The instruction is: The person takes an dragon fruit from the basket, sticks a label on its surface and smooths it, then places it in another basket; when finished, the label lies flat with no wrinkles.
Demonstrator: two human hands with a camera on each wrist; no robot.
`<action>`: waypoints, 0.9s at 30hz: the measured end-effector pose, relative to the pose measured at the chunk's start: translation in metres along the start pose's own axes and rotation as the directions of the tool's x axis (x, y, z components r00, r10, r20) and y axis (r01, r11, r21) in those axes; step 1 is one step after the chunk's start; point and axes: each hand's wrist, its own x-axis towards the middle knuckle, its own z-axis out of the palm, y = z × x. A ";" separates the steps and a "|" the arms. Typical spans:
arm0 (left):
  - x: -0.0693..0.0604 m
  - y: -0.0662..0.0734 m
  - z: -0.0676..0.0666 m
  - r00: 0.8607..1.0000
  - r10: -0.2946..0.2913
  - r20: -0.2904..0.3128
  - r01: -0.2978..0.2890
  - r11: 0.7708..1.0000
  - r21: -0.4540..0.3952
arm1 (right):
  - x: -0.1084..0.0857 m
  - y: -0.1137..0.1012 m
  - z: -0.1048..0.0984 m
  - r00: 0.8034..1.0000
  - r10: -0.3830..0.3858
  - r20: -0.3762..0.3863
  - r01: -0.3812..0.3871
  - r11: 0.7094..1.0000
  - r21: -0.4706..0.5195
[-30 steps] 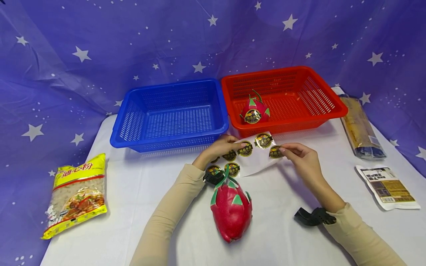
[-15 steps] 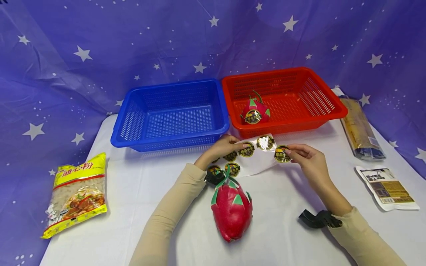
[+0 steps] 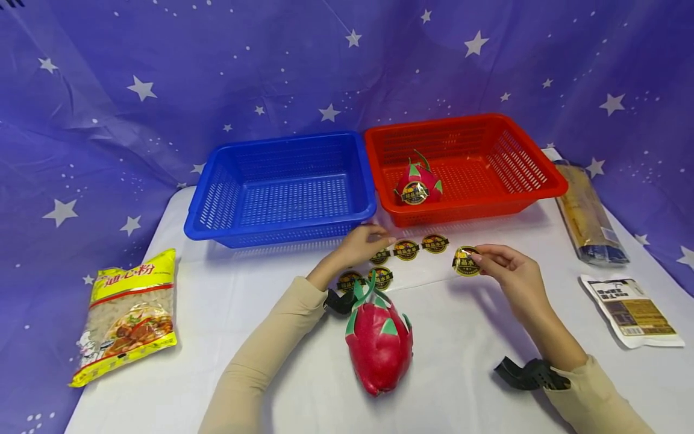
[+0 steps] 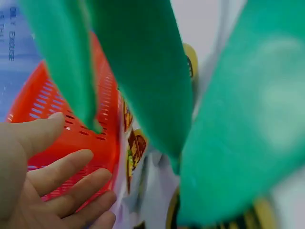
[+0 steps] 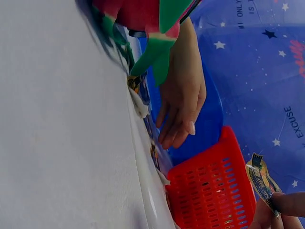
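My right hand [image 3: 515,277] pinches a round black-and-gold sticker [image 3: 465,261] between thumb and fingers, held apart from the sheet. My left hand [image 3: 364,244] hovers over the white sticker sheet [image 3: 417,276], which lies on the table with several stickers on it. In the left wrist view this hand [image 4: 71,186] has its fingers spread with nothing between them. A red dragon fruit [image 3: 379,343] with green leaf tips lies in front of the sheet; its leaves [image 4: 143,71] cover much of the left wrist view. The right wrist view shows the sticker [image 5: 261,181] slightly curled.
A blue basket [image 3: 282,229] and a red basket [image 3: 477,208] stand at the back. A smaller dragon fruit [image 3: 420,179] bearing a sticker sits in the red one. A yellow bag [image 3: 130,319] lies left; a white pouch [image 3: 631,310] and a long clear package [image 3: 591,214] lie right.
My right hand has peeled the sticker off the sheet's right end and moved slightly right and nearer. My left hand has let go of the sheet, which now lies flatter.
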 end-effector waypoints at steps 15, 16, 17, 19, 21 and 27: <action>-0.104 0.013 -0.038 0.986 -0.134 -0.096 0.112 0.972 -0.208 | -0.058 -0.079 0.053 0.962 0.094 0.257 -0.110 0.993 0.051; -0.110 0.013 -0.038 0.985 -0.157 -0.070 0.136 0.961 -0.239 | -0.061 -0.083 0.055 0.955 0.101 0.280 -0.118 0.992 0.044; -0.116 0.013 -0.038 0.984 -0.175 -0.040 0.158 0.950 -0.271 | -0.064 -0.085 0.058 0.950 0.107 0.294 -0.127 0.991 0.051; -0.126 0.012 -0.037 0.977 -0.210 0.033 0.209 0.921 -0.329 | -0.069 -0.090 0.064 0.938 0.113 0.327 -0.132 0.990 0.038; -0.134 0.012 -0.034 0.964 -0.241 0.113 0.266 0.888 -0.374 | -0.076 -0.095 0.069 0.927 0.119 0.355 -0.133 0.991 0.016; -0.150 0.008 -0.018 0.908 -0.286 0.305 0.398 0.814 -0.422 | -0.091 -0.100 0.081 0.892 0.117 0.437 -0.127 0.992 -0.006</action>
